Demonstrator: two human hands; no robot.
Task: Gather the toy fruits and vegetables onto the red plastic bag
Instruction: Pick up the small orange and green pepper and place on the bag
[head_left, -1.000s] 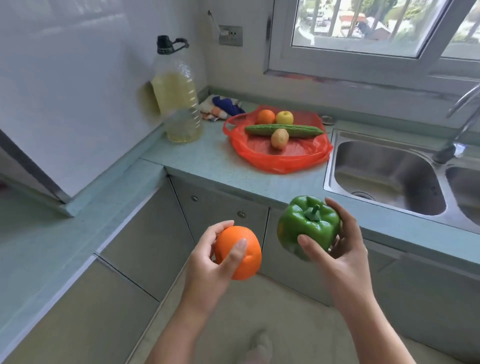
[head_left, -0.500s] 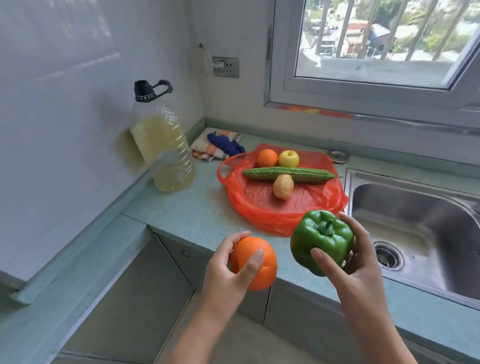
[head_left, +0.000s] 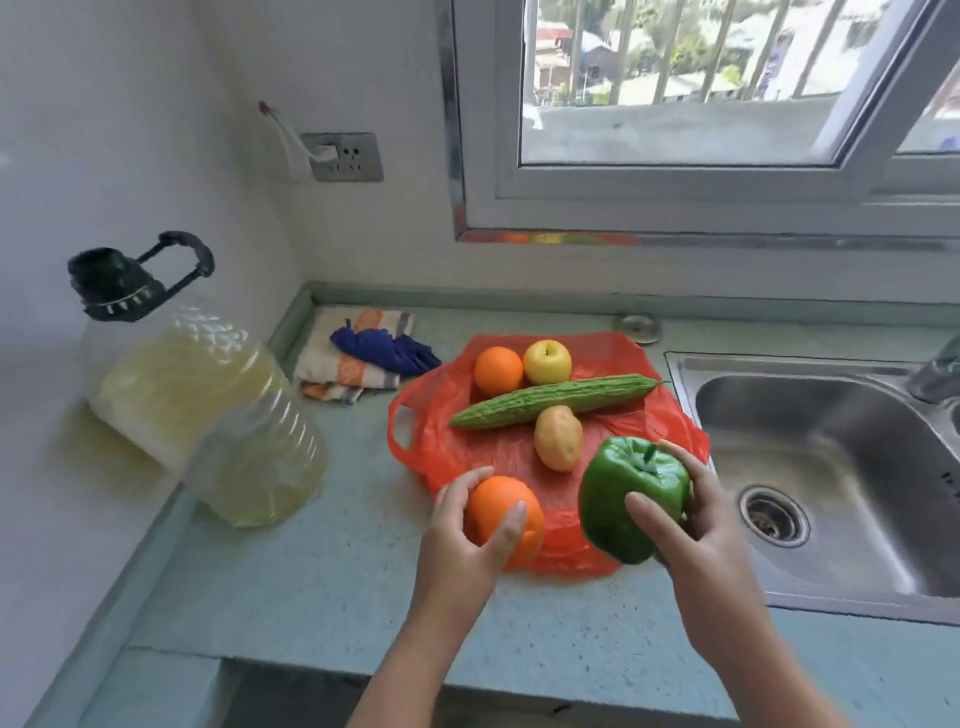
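The left hand (head_left: 467, 540) grips an orange toy fruit (head_left: 506, 519) and the right hand (head_left: 691, 525) clasps the green pepper (head_left: 631, 499). Both have travelled in from beyond the counter's front edge and now hang over the near edge of the red plastic bag (head_left: 452, 441), which lies beside the sink (head_left: 831, 467). Lowering and releasing looks like all that remains for these two pieces.

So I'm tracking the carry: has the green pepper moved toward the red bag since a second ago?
Yes. The green pepper, in the right hand, was short of the counter edge; now it overlaps the red bag.
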